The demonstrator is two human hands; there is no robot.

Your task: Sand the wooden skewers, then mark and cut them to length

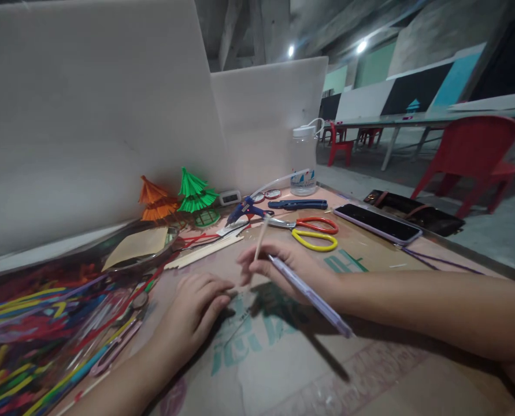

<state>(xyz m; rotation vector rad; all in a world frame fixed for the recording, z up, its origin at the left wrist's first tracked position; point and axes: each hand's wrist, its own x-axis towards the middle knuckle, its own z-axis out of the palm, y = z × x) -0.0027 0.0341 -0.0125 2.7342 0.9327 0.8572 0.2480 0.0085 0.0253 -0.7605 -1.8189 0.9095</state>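
My right hand point(289, 271) is closed on a thin wooden stick point(261, 240) between thumb and fingers, above the cardboard mat point(257, 381). A pale purple pen point(311, 296) lies across the same hand and slants down to the right. My left hand point(200, 303) rests on the mat just to the left, fingers spread and slightly bent, with nothing visible in it. Several flat wooden sticks point(205, 251) lie behind my left hand. Scissors point(309, 231) with red and yellow handles are behind my right hand, near a blue glue gun point(245, 209).
Orange point(156, 202) and green point(196, 193) tree shapes stand at the back. Colourful strips point(18, 329) fill the left side, near a round tray point(170, 247). A blue-handled tool point(298, 204), a clear bottle point(303, 159) and a phone point(376, 223) are farther back.
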